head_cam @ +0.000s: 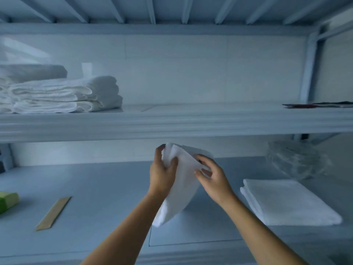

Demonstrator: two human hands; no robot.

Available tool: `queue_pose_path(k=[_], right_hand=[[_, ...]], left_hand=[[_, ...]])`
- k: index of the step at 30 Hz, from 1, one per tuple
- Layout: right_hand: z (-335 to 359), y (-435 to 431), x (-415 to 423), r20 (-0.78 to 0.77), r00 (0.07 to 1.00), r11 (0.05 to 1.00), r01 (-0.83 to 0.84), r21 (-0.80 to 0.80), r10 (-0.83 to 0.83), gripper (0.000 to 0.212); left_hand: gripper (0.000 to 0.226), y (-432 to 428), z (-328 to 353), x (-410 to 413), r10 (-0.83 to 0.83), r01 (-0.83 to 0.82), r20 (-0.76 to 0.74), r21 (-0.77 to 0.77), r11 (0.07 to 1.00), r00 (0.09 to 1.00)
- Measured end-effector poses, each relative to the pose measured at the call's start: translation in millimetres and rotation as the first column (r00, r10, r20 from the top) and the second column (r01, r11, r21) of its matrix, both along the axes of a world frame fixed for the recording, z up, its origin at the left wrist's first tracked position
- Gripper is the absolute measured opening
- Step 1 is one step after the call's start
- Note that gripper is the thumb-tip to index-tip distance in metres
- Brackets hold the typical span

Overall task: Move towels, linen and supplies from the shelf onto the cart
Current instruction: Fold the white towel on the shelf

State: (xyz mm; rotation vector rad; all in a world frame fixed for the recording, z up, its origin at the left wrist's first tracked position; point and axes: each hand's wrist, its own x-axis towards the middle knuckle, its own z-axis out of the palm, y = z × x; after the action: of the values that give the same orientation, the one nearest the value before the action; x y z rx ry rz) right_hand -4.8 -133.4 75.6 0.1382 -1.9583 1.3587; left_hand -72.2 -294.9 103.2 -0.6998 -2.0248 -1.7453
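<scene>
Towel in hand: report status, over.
Left hand and right hand both grip the white towel, held above the lower shelf. Cart not in view. Nothing in the way.

Two shelf boards carry things: the upper shelf [210, 119] has two piles of folded white towels, a front pile [65, 94] and a back pile [32, 71], too blurred to count singly, plus what look like two dark flat packets [317, 105]. The lower shelf [95, 188] has one folded towel [288, 201], one heap of clear plastic [296, 161], one green block [7, 200] and one tan strip [54, 213]. Two hands, the left hand [162, 173] and the right hand [212, 176], grip one loose towel [181, 188].
</scene>
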Motion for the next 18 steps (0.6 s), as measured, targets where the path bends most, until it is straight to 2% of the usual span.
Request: queue_pose_path(k=[4,7,9,12,15,18], right_hand=[[-5,39,32,0.013,0.994,0.992,0.109,0.056,-0.11,0.045],[-16,70,59,0.043,0.985,0.984,0.164,0.07,-0.168,0.044],[-24,91,79,0.071,0.981,0.983,0.178,0.039,-0.181,0.042],[-36,118,107,0.127,0.981,0.983,0.157,-0.099,-0.143,0.04],[-46,138,130,0.146,0.982,0.967,0.146,-0.21,-0.117,0.042],[-47,157,150,0.154,0.984,0.939,0.136,-0.316,-0.09,0.043]], left_hand=[[0.041,35,2,18,-0.117,0.044,0.211,0.319,0.947,0.97],[0.038,69,-1,34,-0.218,0.011,0.364,0.494,0.869,0.906],[0.034,92,-2,48,-0.276,-0.023,0.441,0.562,0.827,0.854],[0.036,122,-3,67,-0.365,-0.06,0.502,0.647,0.76,0.784],[0.042,151,-6,88,-0.405,-0.121,0.559,0.68,0.723,0.723],[0.036,179,-13,105,-0.449,-0.175,0.609,0.7,0.693,0.654]])
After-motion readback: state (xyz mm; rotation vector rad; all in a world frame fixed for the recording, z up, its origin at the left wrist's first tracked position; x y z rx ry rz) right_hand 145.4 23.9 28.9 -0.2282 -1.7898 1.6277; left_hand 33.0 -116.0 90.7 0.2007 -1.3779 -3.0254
